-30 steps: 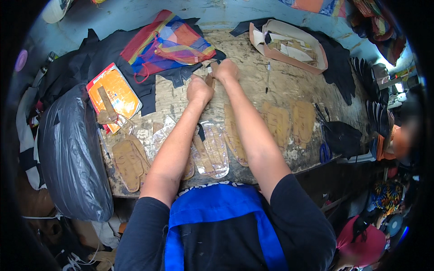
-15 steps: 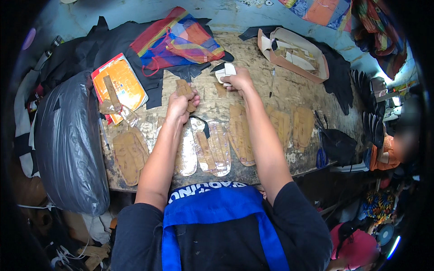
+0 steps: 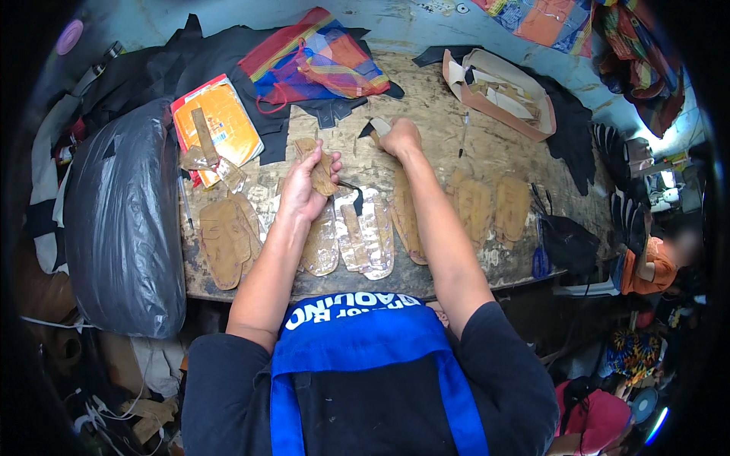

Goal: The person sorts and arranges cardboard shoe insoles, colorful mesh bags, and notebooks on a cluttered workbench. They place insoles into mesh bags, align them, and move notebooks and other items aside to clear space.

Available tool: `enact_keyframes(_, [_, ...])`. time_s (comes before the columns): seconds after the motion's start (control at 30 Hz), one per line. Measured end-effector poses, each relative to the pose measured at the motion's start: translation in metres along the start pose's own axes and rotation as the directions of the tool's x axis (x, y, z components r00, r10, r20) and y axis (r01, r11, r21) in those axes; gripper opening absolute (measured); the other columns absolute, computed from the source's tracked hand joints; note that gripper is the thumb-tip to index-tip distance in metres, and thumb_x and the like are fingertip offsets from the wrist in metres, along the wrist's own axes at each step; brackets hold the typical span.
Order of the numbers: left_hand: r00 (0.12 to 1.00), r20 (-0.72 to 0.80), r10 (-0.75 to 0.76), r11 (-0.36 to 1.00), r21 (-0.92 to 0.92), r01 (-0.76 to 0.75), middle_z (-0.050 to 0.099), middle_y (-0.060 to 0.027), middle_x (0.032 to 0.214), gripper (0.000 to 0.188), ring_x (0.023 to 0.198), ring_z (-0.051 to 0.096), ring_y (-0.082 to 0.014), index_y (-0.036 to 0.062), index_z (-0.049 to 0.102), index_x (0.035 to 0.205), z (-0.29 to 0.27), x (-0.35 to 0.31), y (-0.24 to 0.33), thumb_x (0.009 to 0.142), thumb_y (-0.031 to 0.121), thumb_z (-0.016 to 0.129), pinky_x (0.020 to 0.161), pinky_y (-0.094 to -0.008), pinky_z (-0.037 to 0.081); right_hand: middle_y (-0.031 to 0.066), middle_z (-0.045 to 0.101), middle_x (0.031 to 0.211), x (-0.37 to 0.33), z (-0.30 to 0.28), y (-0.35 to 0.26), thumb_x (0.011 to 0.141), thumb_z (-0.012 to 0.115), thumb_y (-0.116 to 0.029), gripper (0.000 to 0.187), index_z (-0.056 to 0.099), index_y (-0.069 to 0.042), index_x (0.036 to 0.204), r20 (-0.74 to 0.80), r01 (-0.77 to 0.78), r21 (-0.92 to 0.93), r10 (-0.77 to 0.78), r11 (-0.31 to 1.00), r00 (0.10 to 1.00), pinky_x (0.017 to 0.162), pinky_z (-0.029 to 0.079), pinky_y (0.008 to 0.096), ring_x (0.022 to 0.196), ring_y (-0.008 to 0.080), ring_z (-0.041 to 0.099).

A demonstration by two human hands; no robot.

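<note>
My left hand, palm turned partly up, is closed around narrow brown cardboard pattern pieces. To its right and farther out, my right hand pinches a small stack of pale and dark flat pieces, mostly hidden by the fingers. Below both hands lies a row of brown sole-shaped patterns. A central one is a shiny, tape-covered pattern with a black strap-like strip by its top. My right forearm covers part of another brown pattern.
The worn wooden worktable bears an orange book, a plaid bag, a pen, an open box of scraps and blue-handled scissors. A bulky black plastic bag stands left. A person in orange is at right.
My left palm has turned further upward with the brown pieces still held. My right hand has turned over the pale stack, which shows less now. The whole view has shifted slightly.
</note>
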State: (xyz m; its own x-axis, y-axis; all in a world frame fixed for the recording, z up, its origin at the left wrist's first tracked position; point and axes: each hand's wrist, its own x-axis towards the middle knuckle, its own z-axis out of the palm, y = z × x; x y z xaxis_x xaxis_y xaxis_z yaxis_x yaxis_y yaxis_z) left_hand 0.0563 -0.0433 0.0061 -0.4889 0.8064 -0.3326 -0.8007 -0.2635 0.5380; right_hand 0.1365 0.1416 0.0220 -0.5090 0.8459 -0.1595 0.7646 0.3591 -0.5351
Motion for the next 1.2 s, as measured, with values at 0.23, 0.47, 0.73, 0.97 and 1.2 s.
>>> enact_keyframes(0.23, [0.986,0.165,-0.024,0.994,-0.098,0.041,0.056,-0.0067,0.097,0.037,0.088,0.057,-0.0187,0.007,0.045,0.108,0.009,-0.026,-0.017,0.083,0.028,0.061,0.074,-0.0339,0.05,0.0191,0.06,0.076,-0.105,0.016,-0.03,0.065,0.056,-0.002,0.016,0.06,0.0,0.081,-0.228,0.526,-0.053,-0.523,0.849,0.821,0.068,0.049,0.0409,0.077,0.0322,0.061])
enact_keyframes(0.47, [0.997,-0.02,-0.072,0.995,0.063,0.073,0.058,-0.0114,0.094,0.018,0.083,0.06,-0.0217,0.0029,0.047,0.101,-0.009,-0.072,-0.028,0.084,0.008,0.054,0.068,-0.0357,0.053,0.0204,0.061,0.085,-0.161,0.002,-0.011,0.064,0.066,-0.015,0.031,0.062,0.004,0.089,0.185,0.648,0.278,-0.701,0.709,0.689,0.068,0.05,0.0363,0.08,0.0266,0.061])
enact_keyframes(0.73, [0.983,0.163,-0.086,0.985,0.164,0.059,0.057,-0.0145,0.1,0.028,0.083,0.063,-0.0283,0.0032,0.042,0.113,-0.021,-0.106,-0.011,0.086,0.006,0.049,0.058,-0.0336,0.056,0.0052,0.061,0.068,-0.141,0.003,-0.008,0.07,0.072,-0.014,0.026,0.063,0.004,0.087,0.244,0.081,0.775,-0.416,0.626,0.876,0.049,0.043,0.0201,0.053,0.0059,0.052])
enact_keyframes(0.97, [0.982,0.176,-0.075,0.936,0.353,0.008,0.061,-0.0109,0.089,0.022,0.073,0.063,-0.0179,0.0,0.051,0.105,-0.033,-0.116,-0.012,0.084,0.005,0.055,0.053,-0.0236,0.052,0.0049,0.06,0.062,-0.13,0.006,-0.022,0.068,0.065,-0.008,0.012,0.065,0.002,0.075,0.469,0.02,0.631,-0.402,0.776,0.787,0.046,0.045,0.0226,0.051,0.0075,0.054])
enact_keyframes(1.2, [0.988,0.143,-0.062,0.9,0.436,-0.007,0.062,-0.0107,0.087,0.018,0.068,0.062,-0.0159,-0.0018,0.053,0.101,-0.04,-0.116,-0.014,0.084,0.004,0.054,0.05,-0.0217,0.049,0.0062,0.06,0.058,-0.113,0.004,-0.04,0.069,0.067,-0.017,0.018,0.066,0.0,0.071,0.688,0.112,0.384,-0.365,0.917,0.627,0.044,0.047,0.0263,0.046,0.0126,0.057])
